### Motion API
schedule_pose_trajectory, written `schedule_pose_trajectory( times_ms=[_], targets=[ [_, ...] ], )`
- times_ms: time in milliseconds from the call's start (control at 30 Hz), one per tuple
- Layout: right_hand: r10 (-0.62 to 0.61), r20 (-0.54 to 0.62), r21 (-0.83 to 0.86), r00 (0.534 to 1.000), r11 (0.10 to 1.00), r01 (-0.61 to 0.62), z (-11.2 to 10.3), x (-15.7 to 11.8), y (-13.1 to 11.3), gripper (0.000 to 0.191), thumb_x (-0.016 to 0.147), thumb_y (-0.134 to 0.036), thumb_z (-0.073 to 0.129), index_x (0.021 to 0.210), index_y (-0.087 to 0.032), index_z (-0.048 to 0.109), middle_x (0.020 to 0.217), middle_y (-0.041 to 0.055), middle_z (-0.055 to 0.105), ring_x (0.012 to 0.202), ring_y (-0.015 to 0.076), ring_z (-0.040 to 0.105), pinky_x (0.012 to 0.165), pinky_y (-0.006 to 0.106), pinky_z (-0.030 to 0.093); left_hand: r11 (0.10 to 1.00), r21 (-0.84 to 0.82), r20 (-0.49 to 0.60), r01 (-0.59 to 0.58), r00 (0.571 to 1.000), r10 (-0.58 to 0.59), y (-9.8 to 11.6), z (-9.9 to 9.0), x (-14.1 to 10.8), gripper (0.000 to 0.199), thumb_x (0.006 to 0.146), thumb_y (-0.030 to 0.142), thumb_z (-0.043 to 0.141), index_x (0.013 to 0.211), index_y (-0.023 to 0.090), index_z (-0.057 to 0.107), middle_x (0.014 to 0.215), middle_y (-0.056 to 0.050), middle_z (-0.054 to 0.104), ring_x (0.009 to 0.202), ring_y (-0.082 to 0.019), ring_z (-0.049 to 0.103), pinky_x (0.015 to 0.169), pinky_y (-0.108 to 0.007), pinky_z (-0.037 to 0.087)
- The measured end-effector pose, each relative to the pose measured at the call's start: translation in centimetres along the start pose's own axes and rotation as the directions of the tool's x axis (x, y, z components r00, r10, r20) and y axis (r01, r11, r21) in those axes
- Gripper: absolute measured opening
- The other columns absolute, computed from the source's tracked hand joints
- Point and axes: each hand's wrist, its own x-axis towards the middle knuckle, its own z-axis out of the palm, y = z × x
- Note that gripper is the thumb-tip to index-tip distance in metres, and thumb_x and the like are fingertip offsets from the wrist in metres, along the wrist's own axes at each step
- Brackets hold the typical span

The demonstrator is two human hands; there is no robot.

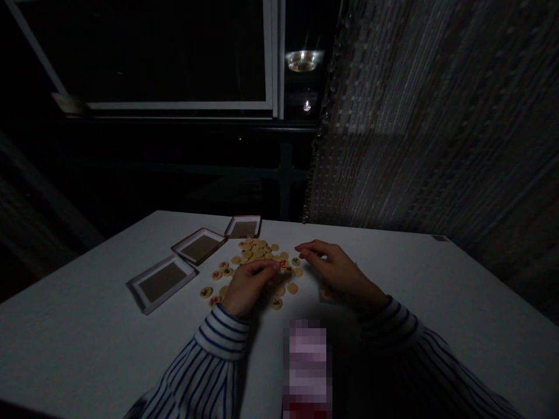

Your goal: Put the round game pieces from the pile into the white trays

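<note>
My left hand (251, 284) is over the near side of a loose heap of round wooden Chinese chess pieces (257, 251). Between its thumb and fingers it pinches a Chinese chess piece (283, 265) with a red character facing up. To the right, my right hand (335, 269) hovers with bent fingers, thumb and fingertips close together; whether anything small is between them is too dark to see. Loose pieces lie just below and between the hands, among them one with a dark character (276, 302) and a plain one (292, 288).
Three shallow rectangular trays stand left of the heap: a far one (233, 234), a middle one (178, 247) and a near one (137, 298). Something flat and pale (325, 295) is partly hidden under my right hand. Beyond the white table (87, 308) hang a bead curtain (384, 116) and a dark window.
</note>
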Motion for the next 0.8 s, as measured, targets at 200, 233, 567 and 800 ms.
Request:
schedule_pose_trajectory(
  times_ms=[200,233,567,800],
  targets=[
    [0.032,-0.014,0.026,0.999,0.999,-0.032,-0.4,-0.6,0.5,0.024,0.082,-0.028,0.046,0.094,-0.019,0.064,0.094,0.0054,0.064,0.089,0.0160,0.057,0.078,0.031,0.043,1.000,0.003,0.008,-0.029,1.000,0.029,-0.1,1.4,0.4,0.032,0.063,0.039,0.066,0.085,0.016,0.067,0.086,-0.007,0.068,0.080,-0.018,0.061,0.074,-0.029,0.044],
    [0.041,-0.016,0.025,0.999,0.999,-0.041,-0.4,-0.7,0.6,0.024,0.081,-0.028,0.046,0.094,-0.018,0.064,0.094,0.0055,0.064,0.088,0.0162,0.057,0.078,0.031,0.043,0.999,-0.003,0.002,-0.035,0.999,0.035,0.0,1.6,0.5,0.032,0.063,0.039,0.066,0.085,0.015,0.068,0.086,-0.007,0.068,0.080,-0.018,0.061,0.074,-0.028,0.044],
    [0.057,-0.044,0.070,0.997,0.996,-0.054,-0.7,-0.8,1.7,0.025,0.080,-0.030,0.048,0.097,-0.019,0.062,0.095,0.0043,0.064,0.087,0.0158,0.057,0.076,0.029,0.045,0.997,0.054,0.024,-0.047,0.999,0.046,1.6,3.3,1.1,0.029,0.063,0.039,0.065,0.079,0.016,0.068,0.073,-0.002,0.065,0.068,-0.013,0.057,0.063,-0.023,0.041],
    [0.040,-0.055,0.086,0.998,0.996,-0.036,-1.3,-0.9,2.4,0.023,0.079,-0.029,0.049,0.096,-0.020,0.062,0.095,0.0033,0.064,0.089,0.0153,0.057,0.080,0.029,0.044,0.998,-0.020,0.056,-0.061,0.997,0.062,0.2,4.9,1.9,0.032,0.065,0.040,0.064,0.085,0.015,0.067,0.078,-0.004,0.065,0.069,-0.013,0.055,0.062,-0.023,0.039]
  ],
)
